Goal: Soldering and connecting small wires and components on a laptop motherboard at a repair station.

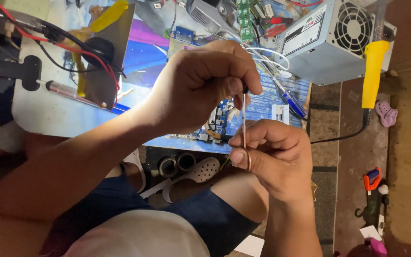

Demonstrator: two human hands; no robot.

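— Head view: what do the hands hold?
— Left hand [205, 83] pinches the top of a thin wire [244, 119]; right hand [274, 157] pinches its lower end, fingers pressed together.
— Where is the wire?
— Upright between both hands, above the lap, in front of a circuit board [217, 123] on the blue table [148, 57].

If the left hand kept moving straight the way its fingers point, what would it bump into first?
The left hand points down and to the right along the thin rod it pinches. First in that line is probably the right hand, whose fingertips already hold the rod's lower end. Depth is hard to judge.
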